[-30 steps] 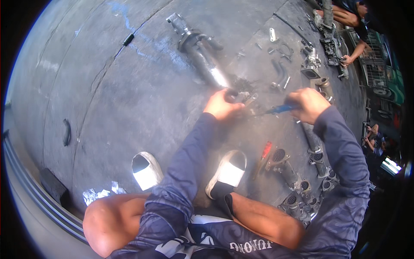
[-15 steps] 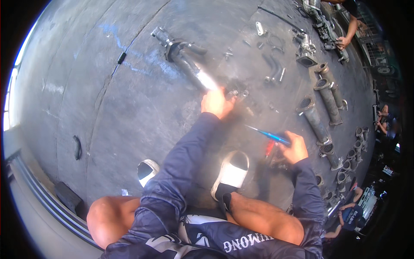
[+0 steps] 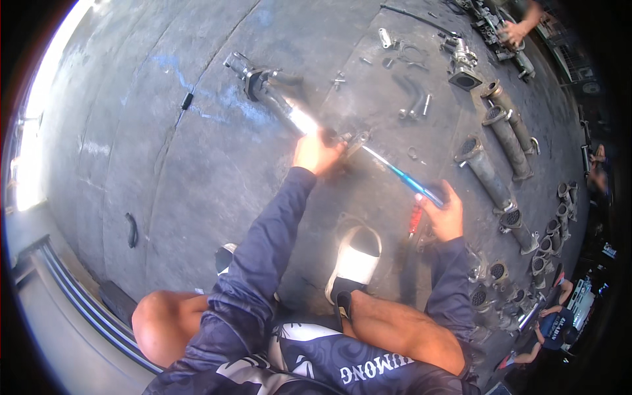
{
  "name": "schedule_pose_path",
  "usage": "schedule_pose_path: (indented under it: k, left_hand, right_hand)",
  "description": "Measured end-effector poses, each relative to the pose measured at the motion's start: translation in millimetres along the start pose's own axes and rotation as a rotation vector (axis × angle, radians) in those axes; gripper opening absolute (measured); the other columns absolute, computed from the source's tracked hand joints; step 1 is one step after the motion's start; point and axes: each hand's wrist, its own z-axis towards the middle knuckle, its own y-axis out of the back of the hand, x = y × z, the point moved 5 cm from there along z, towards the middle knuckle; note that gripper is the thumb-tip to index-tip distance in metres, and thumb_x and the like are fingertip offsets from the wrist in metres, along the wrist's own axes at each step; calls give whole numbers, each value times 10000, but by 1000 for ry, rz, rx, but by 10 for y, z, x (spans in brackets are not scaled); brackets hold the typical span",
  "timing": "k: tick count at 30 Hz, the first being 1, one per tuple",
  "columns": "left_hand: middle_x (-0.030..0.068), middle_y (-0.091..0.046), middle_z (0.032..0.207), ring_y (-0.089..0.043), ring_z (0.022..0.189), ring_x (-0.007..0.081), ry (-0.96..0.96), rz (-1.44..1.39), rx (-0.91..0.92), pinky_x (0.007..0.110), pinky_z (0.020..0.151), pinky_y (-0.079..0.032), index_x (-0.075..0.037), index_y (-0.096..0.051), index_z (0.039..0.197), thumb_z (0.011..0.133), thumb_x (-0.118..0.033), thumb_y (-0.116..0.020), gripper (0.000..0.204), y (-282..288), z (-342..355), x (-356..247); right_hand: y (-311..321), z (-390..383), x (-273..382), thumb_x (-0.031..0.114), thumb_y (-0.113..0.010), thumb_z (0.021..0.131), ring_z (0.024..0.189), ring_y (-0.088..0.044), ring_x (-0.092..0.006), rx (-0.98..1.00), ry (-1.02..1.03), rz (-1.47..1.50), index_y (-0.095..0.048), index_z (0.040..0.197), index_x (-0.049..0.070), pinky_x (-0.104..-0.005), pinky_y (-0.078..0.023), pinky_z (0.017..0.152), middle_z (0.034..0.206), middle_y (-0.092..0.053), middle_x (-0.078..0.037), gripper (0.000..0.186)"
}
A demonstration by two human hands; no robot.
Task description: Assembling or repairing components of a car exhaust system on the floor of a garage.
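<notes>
Concrete floor (image 3: 164, 164) seen from above, grey and stained, with a person crouching on it in white sandals. One long metal shaft (image 3: 276, 95) lies across the floor's middle, its near end shining. Four ribbed metal tubes (image 3: 484, 168) lie in a row toward the floor's right edge, with a cluster of smaller fittings below them. Left hand (image 3: 316, 153) is closed around the shaft's near end. Right hand (image 3: 444, 214) is clenched on one blue-handled screwdriver (image 3: 401, 176), its tip pointing at the shaft. One red-handled tool (image 3: 414, 220) lies just beside that hand.
</notes>
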Motion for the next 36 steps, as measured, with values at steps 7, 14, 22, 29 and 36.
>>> schedule_pose_path:
  k: [7,14,22,29,36]
  left_hand:
    - [227,-688,897,-689,857,312,-71,155,56,369,786,-526,33,-696,948,778,-364,-708,431,-44,146,-185]
    - [208,-697,881,-694,843,292,-10,60,36,359,783,-526,18,-707,955,795,-347,-691,399,-48,93,-150]
    - [184,-704,924,-696,873,272,8,-188,-103,334,808,-520,-48,-709,1027,800,-286,-689,330,-78,-39,-88]
    - [197,-641,1031,-629,969,336,-222,145,-71,391,868,-493,9,-655,1076,699,-285,-769,491,-119,-65,-107]
    - [188,-630,1009,-619,965,342,-100,147,-113,392,865,-492,2,-654,1057,699,-281,-768,470,-172,-90,-145]
  right_hand:
    - [-71,-38,-64,74,-735,776,785,-640,-111,-86,28,-23,-609,975,-12,-256,-511,702,873,-676,-71,251]
    - [43,-77,-186,46,-744,768,718,-640,-110,-132,10,80,-614,973,-11,-250,-517,638,850,-677,-63,250]
    - [130,185,131,18,-732,794,722,-607,-77,-313,211,475,-585,1033,29,-218,-492,623,904,-666,-47,281]
    - [-175,456,742,-14,-656,853,951,-631,-165,-184,442,464,-530,1152,23,-276,-507,843,1051,-644,-106,327]
    - [-349,613,881,-36,-627,869,1002,-640,-217,-44,475,571,-483,1199,22,-314,-515,891,1089,-629,-152,364]
